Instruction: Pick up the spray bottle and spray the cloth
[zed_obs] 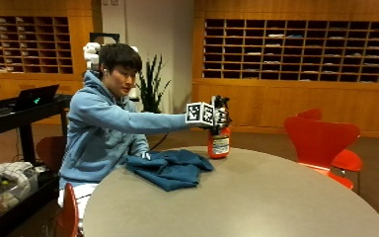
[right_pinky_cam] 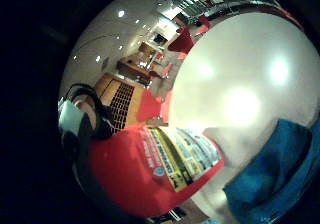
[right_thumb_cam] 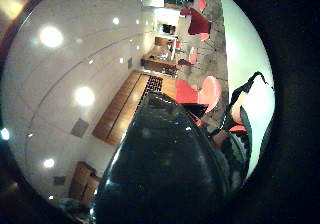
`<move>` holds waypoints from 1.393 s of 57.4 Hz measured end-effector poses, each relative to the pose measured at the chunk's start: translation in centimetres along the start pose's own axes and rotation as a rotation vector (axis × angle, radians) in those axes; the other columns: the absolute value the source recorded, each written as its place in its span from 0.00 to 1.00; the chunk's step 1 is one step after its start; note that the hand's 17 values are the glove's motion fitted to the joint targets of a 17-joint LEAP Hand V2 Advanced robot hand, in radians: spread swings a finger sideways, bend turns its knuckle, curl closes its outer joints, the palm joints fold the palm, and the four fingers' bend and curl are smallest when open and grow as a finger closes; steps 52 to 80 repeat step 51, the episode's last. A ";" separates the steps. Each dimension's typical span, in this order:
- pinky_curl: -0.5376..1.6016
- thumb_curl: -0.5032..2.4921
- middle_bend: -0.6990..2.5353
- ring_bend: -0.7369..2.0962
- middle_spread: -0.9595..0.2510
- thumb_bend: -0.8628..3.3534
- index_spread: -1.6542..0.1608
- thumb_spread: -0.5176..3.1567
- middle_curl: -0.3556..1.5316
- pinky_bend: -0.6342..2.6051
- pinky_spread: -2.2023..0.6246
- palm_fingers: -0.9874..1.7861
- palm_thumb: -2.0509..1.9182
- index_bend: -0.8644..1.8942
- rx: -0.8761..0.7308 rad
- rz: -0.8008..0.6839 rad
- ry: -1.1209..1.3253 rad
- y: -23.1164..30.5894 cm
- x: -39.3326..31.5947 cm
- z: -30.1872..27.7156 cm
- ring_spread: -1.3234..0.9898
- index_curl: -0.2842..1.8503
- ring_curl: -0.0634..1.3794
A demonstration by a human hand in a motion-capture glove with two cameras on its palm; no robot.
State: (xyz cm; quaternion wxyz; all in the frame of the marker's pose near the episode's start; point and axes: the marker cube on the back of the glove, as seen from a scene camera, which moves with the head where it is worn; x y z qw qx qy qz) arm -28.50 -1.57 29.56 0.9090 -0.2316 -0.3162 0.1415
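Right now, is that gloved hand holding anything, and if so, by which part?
Yes. The gloved right hand grips the red spray bottle by its black top, near the trigger. The bottle's base seems to rest on the table.

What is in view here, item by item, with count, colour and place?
Spray bottle: one, red with a black top, upright on the table past the cloth.
Cloth: one, blue, crumpled on the table in front of the person.
Table: one, grey, round.
Chairs: red, several around the table.
Laptop: one, dark, on a black cart behind the person.
Right hand: one, black glove, grips the bottle's top.
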 end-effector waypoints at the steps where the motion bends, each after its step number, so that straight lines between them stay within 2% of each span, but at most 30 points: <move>1: 0.43 0.42 0.40 0.47 0.70 0.20 0.80 0.16 0.44 0.30 0.70 0.86 0.75 0.49 -0.004 0.000 0.005 -0.1 0.1 0.1 0.50 0.38 0.35; 16: 0.43 0.42 0.40 0.45 0.69 0.20 0.80 0.19 0.44 0.31 0.71 0.83 0.74 0.46 -0.142 -0.071 0.101 -0.5 1.5 -1.1 0.50 0.37 0.35; 20: 0.44 0.41 0.37 0.46 0.68 0.19 0.79 0.24 0.43 0.33 0.72 0.77 0.73 0.40 -0.178 -0.115 0.159 -0.3 2.1 -2.4 0.50 0.36 0.34; 28: 0.43 0.38 0.35 0.43 0.67 0.19 0.78 0.33 0.42 0.29 0.76 0.69 0.71 0.36 -0.226 -0.110 0.119 0.7 3.0 -4.1 0.51 0.33 0.33; 44: 0.42 0.33 0.31 0.42 0.68 0.20 0.75 0.38 0.40 0.30 0.80 0.59 0.68 0.33 -0.189 -0.084 0.029 1.5 2.9 -7.0 0.53 0.26 0.32; 80: 0.42 0.32 0.31 0.42 0.68 0.20 0.75 0.39 0.40 0.30 0.81 0.58 0.68 0.34 -0.173 -0.096 -0.010 1.9 2.4 -7.5 0.53 0.25 0.32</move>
